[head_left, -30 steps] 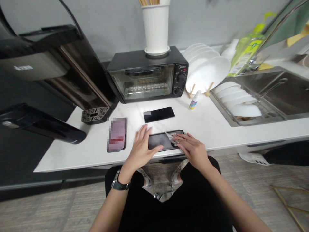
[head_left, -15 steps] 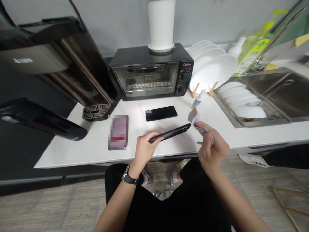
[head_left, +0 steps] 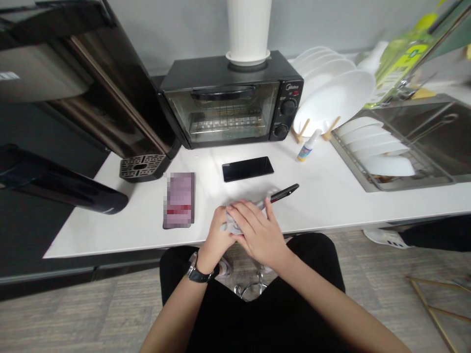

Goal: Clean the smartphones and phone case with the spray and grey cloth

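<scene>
Over the counter's front edge, my left hand [head_left: 214,236] is closed on one end of a black phone [head_left: 285,192], whose far end sticks out to the right. My right hand [head_left: 260,236] lies across that phone, pressing a light grey cloth [head_left: 231,227] against it; its fingers are bent over the cloth and hide most of the phone. Behind the hands a second black phone [head_left: 248,168] rests flat on the counter. Left of them lies a flat purple item [head_left: 180,196], blurred out by pixels. A small spray bottle [head_left: 308,147] stands to the right.
A toaster oven [head_left: 224,115] with a white pot [head_left: 250,32] on top stands at the back. Left are a dispensing machine [head_left: 110,98] and a dark bottle [head_left: 66,184]. White plates [head_left: 334,108], a sink [head_left: 441,132] and a green pump bottle [head_left: 401,63] are right.
My right hand has moved left with the cloth, from beyond the phone's far end onto the phone. My left hand still holds the phone. The view has shifted slightly.
</scene>
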Available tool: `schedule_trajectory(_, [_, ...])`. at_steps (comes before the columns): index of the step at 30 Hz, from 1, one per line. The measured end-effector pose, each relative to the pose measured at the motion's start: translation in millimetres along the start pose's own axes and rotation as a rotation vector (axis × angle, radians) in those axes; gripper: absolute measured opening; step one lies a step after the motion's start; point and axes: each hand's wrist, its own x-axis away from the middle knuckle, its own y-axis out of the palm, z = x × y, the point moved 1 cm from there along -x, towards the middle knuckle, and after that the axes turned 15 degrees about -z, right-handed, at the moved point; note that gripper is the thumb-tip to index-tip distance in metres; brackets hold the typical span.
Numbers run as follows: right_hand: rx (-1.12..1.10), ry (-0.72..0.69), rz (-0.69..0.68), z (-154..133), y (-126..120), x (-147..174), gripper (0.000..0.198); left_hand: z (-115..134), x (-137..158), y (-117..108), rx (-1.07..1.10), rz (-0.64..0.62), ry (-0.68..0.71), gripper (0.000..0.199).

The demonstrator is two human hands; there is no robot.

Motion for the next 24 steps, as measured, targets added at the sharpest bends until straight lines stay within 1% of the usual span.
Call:
schedule_trajectory(2, [0.05,0.052,0.007,28.2,-6.8,9.7,0.051,3.0,-0.2,-0.7,-0.004,-0.017,0.028,0.026])
schedule_trajectory(5, [0.097,0.195,0.035,75.7,-22.0,21.0,0.042,11.4,-1.9,-1.6,0.036,-0.001,0.053,0.018])
schedule_trajectory(7, [0.089,0.259,0.039,91.4,-28.5,20.7,0.037,16.4,-3.1,-1.5,0.07,0.003,0.059,0.022])
schedule_trajectory(9, [0.06,0.302,0.061,86.5,-27.9,14.1,0.037,18.2,-4.4,-1.3,0.071,0.012,0.046,0.023])
schedule_trajectory(11, [0.031,0.319,0.097,63.8,-20.6,4.2,0.042,15.9,-5.9,-1.5,0.03,0.023,0.026,0.022])
schedule_trajectory(12, [0.017,0.302,0.108,48.7,-15.4,-0.7,0.046,13.3,-6.8,-1.8,0.001,0.02,0.017,0.023])
schedule_trajectory(15, [-0.02,0.152,0.062,8.7,-1.7,-9.9,0.058,3.2,-8.7,-3.2,-0.077,-0.017,0.007,0.027])
schedule_trajectory(17, [-0.006,0.021,-0.012,1.1,0.7,-9.0,0.063,-1.4,-8.2,-3.9,-0.093,-0.046,0.016,0.027])
schedule_trajectory(19, [0.031,-0.072,-0.068,14.4,-4.1,-3.0,0.065,-1.1,-6.2,-4.3,-0.104,-0.048,0.032,0.025])
schedule_trajectory(20, [0.048,-0.084,-0.08,27.4,-8.7,1.1,0.065,0.8,-5.0,-4.3,-0.107,-0.04,0.037,0.024])
schedule_trajectory(21, [0.063,-0.067,-0.079,43.0,-14.4,5.1,0.065,3.5,-4.0,-4.3,-0.1,-0.023,0.038,0.024])
schedule_trajectory(22, [0.074,-0.019,-0.068,59.5,-20.5,8.5,0.064,6.7,-3.2,-4.2,-0.084,-0.006,0.036,0.023])
schedule_trajectory(24, [0.084,0.107,-0.047,87.9,-31.6,12.0,0.061,13.0,-2.7,-4.0,-0.038,0.011,0.028,0.021])
